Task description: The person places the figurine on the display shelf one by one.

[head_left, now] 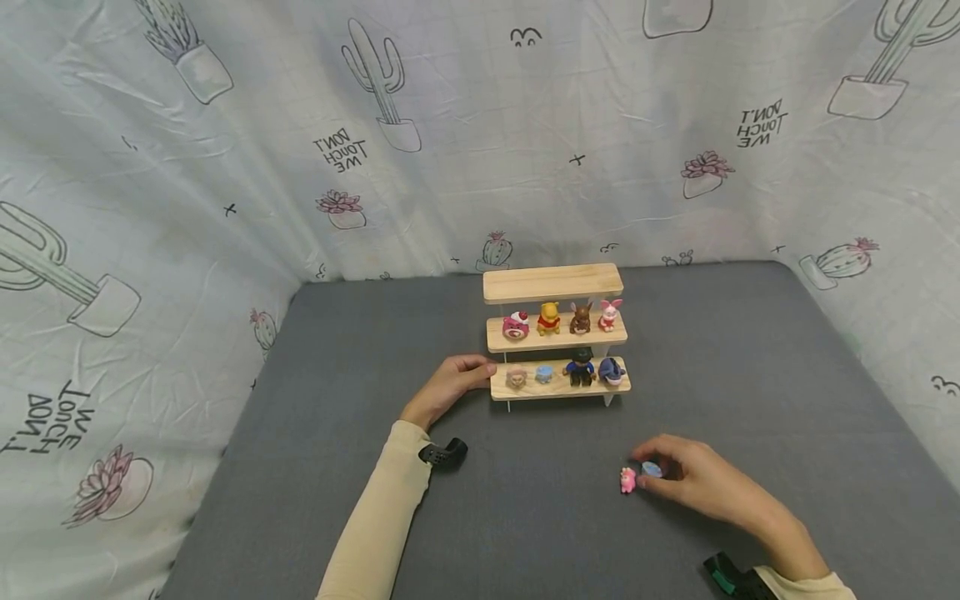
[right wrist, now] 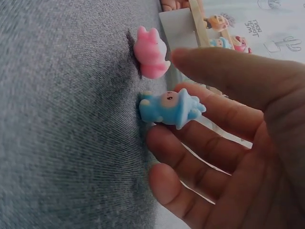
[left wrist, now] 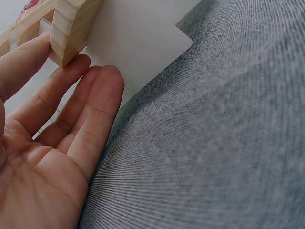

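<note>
A three-step display shelf (head_left: 553,283) of pale wooden boards stands on the grey table. With its thumb on one face of the lowest board and forefinger on the other, my left hand (head_left: 453,385) pinches that board's left end; the remaining fingers extend beside the white side panel (left wrist: 138,45). My right hand (head_left: 693,475) surrounds a small blue figurine (right wrist: 167,107) in a brimmed hat, which stands on the cloth. Its fingers lie behind the figurine, and the thumb stays apart from it. A pink figurine (right wrist: 151,52) stands beside the blue one, near the thumb tip.
On the middle board are a pink bear head (head_left: 515,326), a yellow bear (head_left: 548,318), a brown figurine (head_left: 581,318) and a pink piglet (head_left: 609,315). The lowest board (head_left: 551,392) also bears several figurines. A cactus-print curtain (head_left: 450,192) hangs behind the table.
</note>
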Motion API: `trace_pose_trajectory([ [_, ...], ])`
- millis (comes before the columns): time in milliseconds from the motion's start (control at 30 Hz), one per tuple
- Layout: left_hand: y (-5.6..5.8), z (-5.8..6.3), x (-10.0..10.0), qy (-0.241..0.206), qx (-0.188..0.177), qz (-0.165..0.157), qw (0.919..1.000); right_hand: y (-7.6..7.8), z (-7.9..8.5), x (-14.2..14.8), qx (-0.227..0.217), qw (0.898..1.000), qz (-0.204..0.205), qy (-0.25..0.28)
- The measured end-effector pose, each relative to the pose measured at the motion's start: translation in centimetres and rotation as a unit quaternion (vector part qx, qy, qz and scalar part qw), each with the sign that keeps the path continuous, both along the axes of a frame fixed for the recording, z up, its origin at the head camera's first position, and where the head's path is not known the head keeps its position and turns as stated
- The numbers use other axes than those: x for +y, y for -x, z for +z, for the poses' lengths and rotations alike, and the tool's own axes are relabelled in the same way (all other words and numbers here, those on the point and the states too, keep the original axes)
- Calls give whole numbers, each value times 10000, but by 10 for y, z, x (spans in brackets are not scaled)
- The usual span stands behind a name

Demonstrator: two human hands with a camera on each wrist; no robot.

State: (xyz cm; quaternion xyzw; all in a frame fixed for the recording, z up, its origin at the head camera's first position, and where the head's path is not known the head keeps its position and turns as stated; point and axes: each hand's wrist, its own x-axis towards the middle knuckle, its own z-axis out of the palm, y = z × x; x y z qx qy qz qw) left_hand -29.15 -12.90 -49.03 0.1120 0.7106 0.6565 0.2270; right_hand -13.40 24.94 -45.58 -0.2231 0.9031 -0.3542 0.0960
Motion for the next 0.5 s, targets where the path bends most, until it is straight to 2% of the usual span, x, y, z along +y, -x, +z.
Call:
trace_pose_trajectory([
  [233,2,0,0,25,9,-40,10000,0,-3,4,168,9990,366,206],
  [500,1,0,0,-41,16,-41,10000,0,-1,3,-18,9997,217,-53],
])
